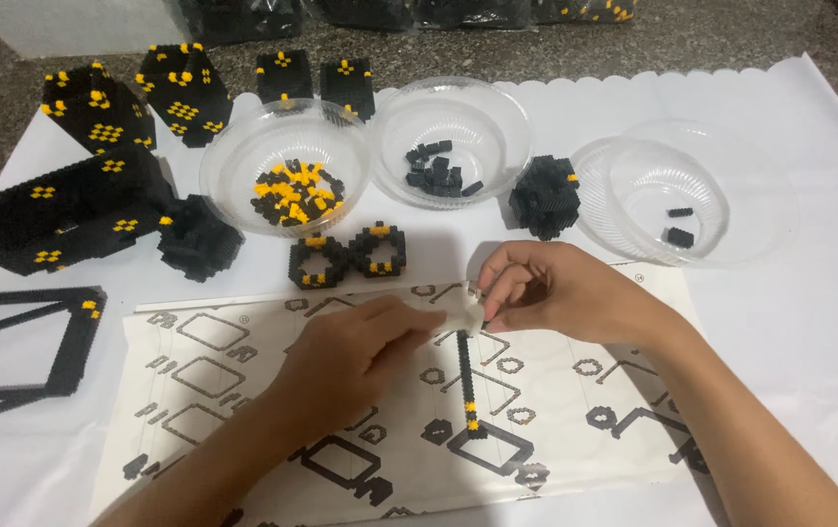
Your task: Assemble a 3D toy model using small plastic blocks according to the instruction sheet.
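Head view: your left hand [350, 356] and right hand [546, 293] meet over the instruction sheet [243, 390], both pinching closed on the top of a thin black rod [465, 376] of small bricks with yellow bands near its lower end. The rod lies on the sheet, running straight down from your fingertips.

Three clear bowls stand in a row beyond your hands. The left bowl [233, 161] holds a heap of yellow and black bricks. The middle bowl [497, 122] holds a small cluster of black bricks. The right bowl [751, 185] holds two black bricks only.

A pair of black-and-yellow rings [346, 259] sits between the left bowl and the sheet. A black block [544, 195] stands between the middle and right bowls. Larger built sections [77, 205] crowd the far left, and a black frame [19, 346] lies at the left edge.

A white cloth [809, 322] covers the tabletop; its scalloped far edge runs behind the bowls. Open cloth lies to your right.
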